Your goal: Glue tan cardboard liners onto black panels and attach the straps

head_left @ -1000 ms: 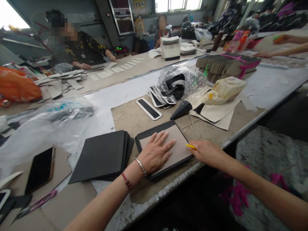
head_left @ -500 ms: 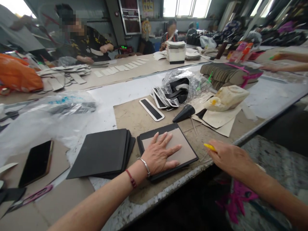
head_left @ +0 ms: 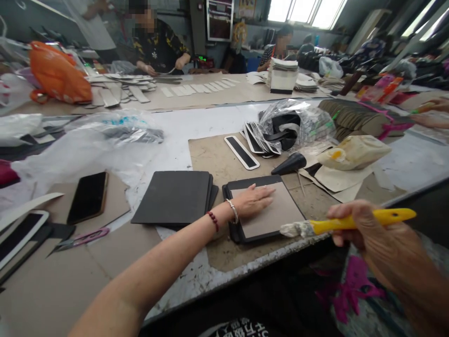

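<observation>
My left hand (head_left: 253,202) lies flat, fingers stretched out, on a beige sheet (head_left: 271,217). That sheet rests on a stack of black panels (head_left: 271,180), whose dark border shows around it. In my right hand (head_left: 368,229) is a yellow-handled paintbrush (head_left: 329,226). Its whitish, crusted bristles are at the near right edge of the sheet; whether they touch it I cannot tell. Left of my left hand sits a second pile of black panels (head_left: 173,196).
Beyond the panels are a white-edged black strip (head_left: 242,152), a black cone (head_left: 290,164) and a stained plastic container (head_left: 354,152). A phone (head_left: 87,196) and pink-handled snips (head_left: 84,239) lie at the left. A co-worker (head_left: 157,44) works across the table.
The brush in my right hand has come up into view, its bristles now at the sheet's edge. My left hand stays on the sheet with fingers closer together. The view has shifted left.
</observation>
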Demonstrator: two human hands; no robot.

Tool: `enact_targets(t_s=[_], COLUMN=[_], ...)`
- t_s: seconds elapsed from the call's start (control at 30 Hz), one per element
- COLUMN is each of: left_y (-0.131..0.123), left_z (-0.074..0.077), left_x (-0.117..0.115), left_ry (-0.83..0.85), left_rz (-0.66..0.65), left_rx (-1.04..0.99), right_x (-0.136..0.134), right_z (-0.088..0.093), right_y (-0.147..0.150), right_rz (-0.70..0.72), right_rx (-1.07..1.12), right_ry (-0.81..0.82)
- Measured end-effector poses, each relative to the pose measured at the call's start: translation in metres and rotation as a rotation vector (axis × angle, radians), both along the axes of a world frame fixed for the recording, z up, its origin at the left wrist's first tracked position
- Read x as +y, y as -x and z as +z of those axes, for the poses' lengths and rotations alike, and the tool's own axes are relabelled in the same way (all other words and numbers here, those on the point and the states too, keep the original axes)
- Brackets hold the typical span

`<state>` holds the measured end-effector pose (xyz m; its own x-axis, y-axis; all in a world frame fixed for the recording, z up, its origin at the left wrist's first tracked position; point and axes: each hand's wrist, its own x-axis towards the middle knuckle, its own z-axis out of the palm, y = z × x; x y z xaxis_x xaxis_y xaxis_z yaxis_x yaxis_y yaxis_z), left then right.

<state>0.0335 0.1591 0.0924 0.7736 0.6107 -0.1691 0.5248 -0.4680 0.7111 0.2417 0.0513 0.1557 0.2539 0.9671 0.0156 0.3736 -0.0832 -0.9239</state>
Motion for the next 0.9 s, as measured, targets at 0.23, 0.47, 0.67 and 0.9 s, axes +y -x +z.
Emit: enact_targets(t_s=[0.23,0.47,0.67,0.9], left_y=[0.006,0.003,0.001,-0.001], left_z=[0.004,-0.001,-0.002,-0.002], left_x=[0.004,-0.003,-0.004,-0.007], left_ry=[0.091,0.069,0.028,-0.019], left_rz=[0.092,0.110,0.123,0.128], left_rx=[-0.115,-0.164,-0.152,-0.116], right_x=[0.003,0.009,0.011,0.011], right_z=[-0.027,-0.034,-0.021,-0.015], right_y=[0.057,0.037,0.002,-0.023], right_rz=[0.097,0.068,-0.020,-0.084], right_rx=[0.191,-0.076,-0.308,-0.445], right_ry=[0.099,0.074,0.089,0.068])
